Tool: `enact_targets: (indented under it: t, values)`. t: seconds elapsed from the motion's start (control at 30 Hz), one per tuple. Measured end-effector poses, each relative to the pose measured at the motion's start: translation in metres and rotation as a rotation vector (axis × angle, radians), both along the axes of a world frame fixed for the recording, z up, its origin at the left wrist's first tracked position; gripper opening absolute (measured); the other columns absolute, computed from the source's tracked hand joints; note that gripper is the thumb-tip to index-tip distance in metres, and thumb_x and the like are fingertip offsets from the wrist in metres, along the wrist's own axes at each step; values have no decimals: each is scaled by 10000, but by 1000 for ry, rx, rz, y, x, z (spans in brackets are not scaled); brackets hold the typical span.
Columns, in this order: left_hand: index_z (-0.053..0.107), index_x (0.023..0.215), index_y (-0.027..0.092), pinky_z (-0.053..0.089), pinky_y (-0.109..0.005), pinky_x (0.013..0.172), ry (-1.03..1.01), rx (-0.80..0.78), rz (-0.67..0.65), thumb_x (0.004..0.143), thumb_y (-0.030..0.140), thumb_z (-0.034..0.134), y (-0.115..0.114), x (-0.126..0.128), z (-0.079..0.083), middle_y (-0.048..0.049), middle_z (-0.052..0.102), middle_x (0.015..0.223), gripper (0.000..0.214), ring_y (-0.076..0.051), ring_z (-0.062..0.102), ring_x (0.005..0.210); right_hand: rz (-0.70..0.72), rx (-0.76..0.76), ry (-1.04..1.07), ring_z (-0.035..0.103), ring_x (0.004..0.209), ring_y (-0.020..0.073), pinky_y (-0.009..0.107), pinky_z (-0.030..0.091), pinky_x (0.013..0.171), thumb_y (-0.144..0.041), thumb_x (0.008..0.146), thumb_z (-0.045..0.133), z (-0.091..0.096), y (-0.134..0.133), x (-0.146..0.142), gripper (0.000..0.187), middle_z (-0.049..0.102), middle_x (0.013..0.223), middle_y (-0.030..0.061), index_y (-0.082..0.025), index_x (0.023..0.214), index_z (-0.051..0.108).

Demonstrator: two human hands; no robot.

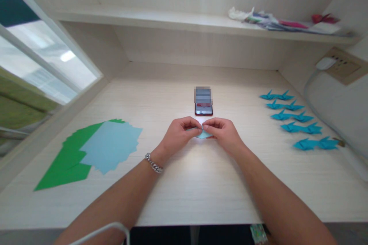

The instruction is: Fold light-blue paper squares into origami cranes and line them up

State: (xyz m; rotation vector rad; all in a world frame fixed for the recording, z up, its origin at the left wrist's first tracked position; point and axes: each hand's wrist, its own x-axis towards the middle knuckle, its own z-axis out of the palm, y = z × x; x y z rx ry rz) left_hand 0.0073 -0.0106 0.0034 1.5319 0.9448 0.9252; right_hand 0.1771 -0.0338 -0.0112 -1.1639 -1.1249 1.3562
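Note:
A small folded piece of light blue paper [203, 134] is held just above the desk between my two hands. My left hand [184, 132] pinches its left side, thumb and fingers pressed together. From the right, my right hand [220, 132] grips the other side in the same way, and the fingertips of both hands nearly meet at the top. Much of the paper is hidden behind the fingers. Right beyond the hands lies a phone [204, 108] with its screen lit and partly blurred.
Fanned green paper sheets [69, 157] and light blue sheets [110, 147] lie at the left. Several blue folded paper cranes [306, 144] stand in rows on the right, near a white cable [316, 101] and a wall socket [345, 65]. A shelf [172, 21] crosses the back.

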Motion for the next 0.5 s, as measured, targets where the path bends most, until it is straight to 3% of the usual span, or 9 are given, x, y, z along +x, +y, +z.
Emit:
enact_targets:
  t: [0.5]
  values:
    - [678,786,148,493,-249,641,-119,-120,8,701,146,663,0,2,-2,-29,679,738,87,-126,611,664,-45,93,-176,626,674,160,301,499,655,-259,663,704,1,2,2,164,705,748,45,-160,793,723]
